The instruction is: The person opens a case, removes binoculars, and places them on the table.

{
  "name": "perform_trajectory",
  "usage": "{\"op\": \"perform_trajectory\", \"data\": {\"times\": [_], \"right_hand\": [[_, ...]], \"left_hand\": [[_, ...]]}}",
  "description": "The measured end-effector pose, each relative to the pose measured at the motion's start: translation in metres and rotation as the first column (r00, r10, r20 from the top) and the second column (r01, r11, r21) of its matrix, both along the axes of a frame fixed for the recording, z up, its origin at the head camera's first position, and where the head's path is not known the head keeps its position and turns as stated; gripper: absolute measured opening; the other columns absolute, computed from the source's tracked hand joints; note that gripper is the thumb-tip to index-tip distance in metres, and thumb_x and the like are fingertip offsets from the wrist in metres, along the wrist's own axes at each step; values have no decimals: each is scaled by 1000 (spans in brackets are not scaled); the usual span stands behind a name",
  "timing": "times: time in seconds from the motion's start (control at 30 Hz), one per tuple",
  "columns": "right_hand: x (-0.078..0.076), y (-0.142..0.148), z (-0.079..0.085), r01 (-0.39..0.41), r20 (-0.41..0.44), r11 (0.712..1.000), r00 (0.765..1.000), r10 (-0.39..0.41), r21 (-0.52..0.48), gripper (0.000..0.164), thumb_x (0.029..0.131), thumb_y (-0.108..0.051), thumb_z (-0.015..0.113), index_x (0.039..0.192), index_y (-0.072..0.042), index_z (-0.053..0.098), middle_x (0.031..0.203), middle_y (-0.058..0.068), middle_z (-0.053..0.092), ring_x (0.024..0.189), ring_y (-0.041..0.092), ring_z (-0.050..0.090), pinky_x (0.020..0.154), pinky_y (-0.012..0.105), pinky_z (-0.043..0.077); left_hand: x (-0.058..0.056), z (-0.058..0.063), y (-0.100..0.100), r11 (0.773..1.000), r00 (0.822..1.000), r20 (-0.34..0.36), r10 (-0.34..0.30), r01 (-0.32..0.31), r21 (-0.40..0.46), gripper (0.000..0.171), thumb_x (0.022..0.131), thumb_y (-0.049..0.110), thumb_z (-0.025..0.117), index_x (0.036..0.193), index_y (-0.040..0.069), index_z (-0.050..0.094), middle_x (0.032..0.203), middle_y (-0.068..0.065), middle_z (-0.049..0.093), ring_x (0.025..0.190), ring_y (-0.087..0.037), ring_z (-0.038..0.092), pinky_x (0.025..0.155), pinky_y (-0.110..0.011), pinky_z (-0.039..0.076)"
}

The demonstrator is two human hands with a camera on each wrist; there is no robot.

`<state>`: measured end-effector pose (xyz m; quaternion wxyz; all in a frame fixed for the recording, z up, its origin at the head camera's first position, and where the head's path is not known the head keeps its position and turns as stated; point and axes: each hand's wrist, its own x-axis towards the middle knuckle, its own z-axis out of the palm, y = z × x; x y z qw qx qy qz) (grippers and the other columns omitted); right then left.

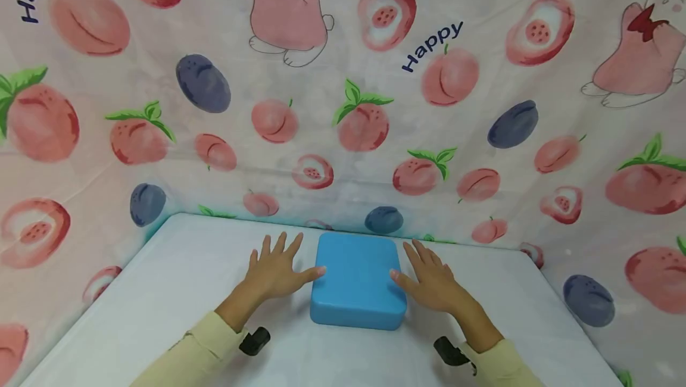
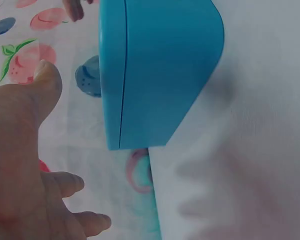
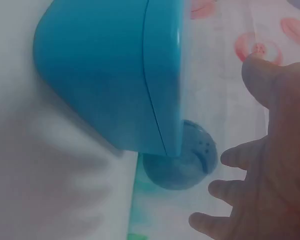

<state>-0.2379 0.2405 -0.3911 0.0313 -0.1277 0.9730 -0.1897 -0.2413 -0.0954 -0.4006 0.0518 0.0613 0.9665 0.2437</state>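
A blue lidded box (image 1: 358,280) with rounded corners lies on the white table, its lid on; a thin seam runs round its side in both wrist views. To its left, my left hand (image 1: 278,272) is held with fingers spread, the thumb tip overlapping the box's left edge in the head view. On the other side my right hand (image 1: 429,280) mirrors it, thumb over the right edge. Both wrist views show a gap between the thumb and the box (image 2: 160,75). Neither hand holds anything.
The white table (image 1: 214,256) reaches back to a fruit-printed cloth (image 1: 321,77) that hangs behind it and along both sides. A black wrist camera (image 1: 254,341) sits below the left wrist, and another black camera (image 1: 450,351) below the right.
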Motion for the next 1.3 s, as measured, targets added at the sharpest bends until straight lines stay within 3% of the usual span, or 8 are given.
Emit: {"op": "perform_trajectory", "data": {"times": [0.17, 0.33, 0.5, 0.63, 0.8, 1.0, 1.13, 1.3], "right_hand": [[-6, 0, -4, -12, 107, 988, 994, 29, -152, 88, 105, -53, 53, 166, -3, 16, 174, 27, 7, 158, 56, 7, 118, 83, 15], [-9, -2, -9, 41, 205, 961, 979, 17, -275, 90, 104, -55, 53, 168, -7, 13, 175, 22, 6, 160, 52, 6, 122, 79, 15], [-9, -10, -9, 150, 246, 900, 968, -49, -409, 85, 104, -54, 56, 166, -8, 22, 172, 21, 25, 154, 47, 32, 121, 68, 35], [-11, -18, -6, 236, 251, 850, 960, -127, -470, 78, 104, -47, 61, 162, -3, 32, 159, 26, 43, 137, 43, 54, 109, 56, 53], [-16, -24, -7, 350, 298, 793, 928, -222, -498, 68, 100, -34, 68, 152, 3, 45, 135, 27, 59, 115, 37, 65, 97, 51, 60], [-21, -23, -11, 432, 343, 765, 894, -290, -478, 53, 94, -21, 76, 135, 6, 56, 122, 26, 65, 100, 33, 68, 84, 44, 64], [-25, -23, -12, 447, 334, 761, 888, -315, -470, 43, 91, -15, 79, 121, 7, 60, 109, 22, 66, 87, 29, 65, 74, 39, 63], [-27, -23, -10, 467, 331, 762, 879, -344, -448, 29, 89, -11, 80, 102, 7, 62, 87, 13, 60, 74, 23, 60, 63, 31, 59]], "left_hand": [[-5, -5, 7, 995, 1000, 28, -5, 2, 104, 106, 88, 73, 64, 166, 13, 26, 170, -26, 25, 157, -57, 10, 122, -79, 13], [-7, -4, 14, 976, 996, 90, -12, -8, 220, 107, 88, 67, 70, 166, 10, 25, 170, -25, 28, 158, -56, 12, 121, -79, 18], [-9, -1, 23, 937, 985, 174, -6, -55, 346, 106, 88, 60, 75, 167, 12, 22, 168, -22, 34, 157, -50, 25, 118, -76, 31], [-12, -1, 29, 910, 974, 225, 40, -129, 395, 101, 90, 51, 78, 165, 8, 26, 164, -24, 41, 151, -48, 38, 114, -71, 40], [-14, -7, 33, 885, 959, 258, 120, -222, 410, 92, 88, 40, 82, 158, -1, 38, 154, -27, 52, 135, -48, 56, 107, -66, 50], [-18, -9, 38, 833, 940, 306, 148, -285, 474, 82, 86, 24, 87, 149, -8, 46, 141, -28, 60, 108, -36, 73, 94, -49, 62], [-21, -7, 41, 843, 940, 284, 189, -303, 445, 75, 83, 22, 90, 141, -9, 53, 136, -26, 62, 101, -32, 71, 88, -46, 63], [-24, -4, 44, 855, 935, 274, 227, -326, 404, 65, 81, 23, 91, 129, -8, 60, 125, -23, 67, 104, -32, 65, 91, -50, 60]]}}
